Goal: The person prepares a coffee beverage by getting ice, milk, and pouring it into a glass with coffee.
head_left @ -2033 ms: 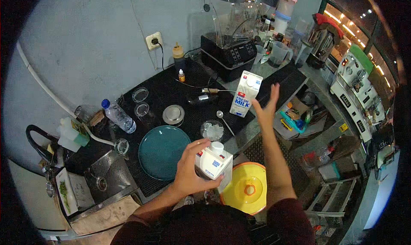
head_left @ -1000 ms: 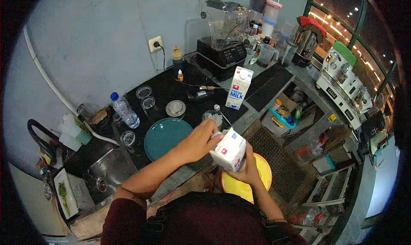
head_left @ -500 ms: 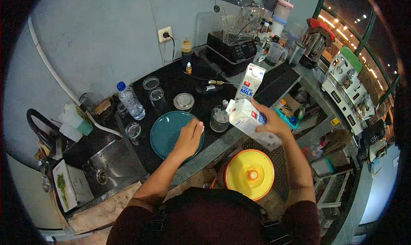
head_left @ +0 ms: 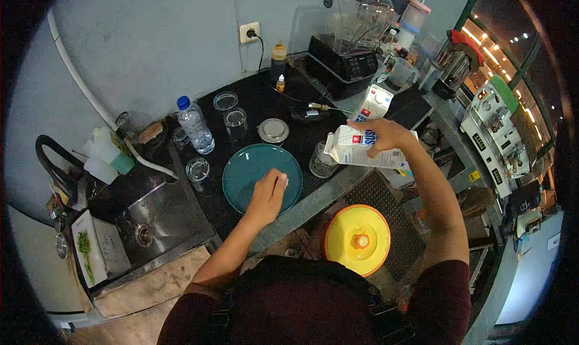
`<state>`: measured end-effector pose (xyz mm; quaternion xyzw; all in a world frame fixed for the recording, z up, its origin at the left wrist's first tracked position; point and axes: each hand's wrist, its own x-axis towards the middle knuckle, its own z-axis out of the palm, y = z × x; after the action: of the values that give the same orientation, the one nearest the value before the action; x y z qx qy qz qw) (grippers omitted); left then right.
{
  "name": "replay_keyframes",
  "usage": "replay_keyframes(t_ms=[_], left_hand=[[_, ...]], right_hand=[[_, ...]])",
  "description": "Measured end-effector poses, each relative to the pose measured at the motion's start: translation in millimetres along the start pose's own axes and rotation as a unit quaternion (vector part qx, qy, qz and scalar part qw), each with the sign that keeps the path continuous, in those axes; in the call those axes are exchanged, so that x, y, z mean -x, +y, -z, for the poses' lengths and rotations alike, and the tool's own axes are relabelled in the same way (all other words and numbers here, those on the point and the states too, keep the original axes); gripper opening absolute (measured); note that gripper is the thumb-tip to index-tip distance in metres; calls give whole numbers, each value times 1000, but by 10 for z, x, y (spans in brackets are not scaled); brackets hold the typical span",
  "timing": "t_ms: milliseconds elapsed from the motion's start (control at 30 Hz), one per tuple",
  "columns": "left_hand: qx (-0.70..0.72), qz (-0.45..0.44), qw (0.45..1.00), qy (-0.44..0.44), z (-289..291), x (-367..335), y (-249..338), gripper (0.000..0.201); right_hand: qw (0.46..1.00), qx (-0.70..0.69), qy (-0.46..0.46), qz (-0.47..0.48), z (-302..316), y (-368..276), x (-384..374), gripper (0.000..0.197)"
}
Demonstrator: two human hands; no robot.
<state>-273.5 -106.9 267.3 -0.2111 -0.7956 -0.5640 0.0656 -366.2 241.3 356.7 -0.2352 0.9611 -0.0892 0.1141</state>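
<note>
My right hand is wrapped over a white milk carton, which lies nearly level with its spout end at the mouth of a clear glass. Whether milk is flowing cannot be made out. Over a teal plate, my left hand is closed; a small whitish bit shows at its fingertips, too small to name. Behind the held carton stands a second milk carton, partly covered by my right hand. Just beyond the plate sits a round metal-topped jar.
Several clear glasses and a blue-capped water bottle stand left of the plate. A sink lies far left. Behind are a blender and a brown squeeze bottle. A yellow lidded bucket stands below the counter's edge.
The carton in my right hand has tipped further, from slanted to nearly level, and my right hand has risen over it. My left hand stays closed over the plate. The whole view has shifted slightly.
</note>
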Motion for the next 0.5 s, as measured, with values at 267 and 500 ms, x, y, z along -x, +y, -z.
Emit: replay_keyframes(t_ms=[267,500], left_hand=[[0,15,1000,3,84,26,-67,27],[11,20,1000,2,104,50,-95,26]], right_hand=[[991,-13,-114,-74,318,-278,-231,104],[991,50,-109,-64,322,-342,-311,107]])
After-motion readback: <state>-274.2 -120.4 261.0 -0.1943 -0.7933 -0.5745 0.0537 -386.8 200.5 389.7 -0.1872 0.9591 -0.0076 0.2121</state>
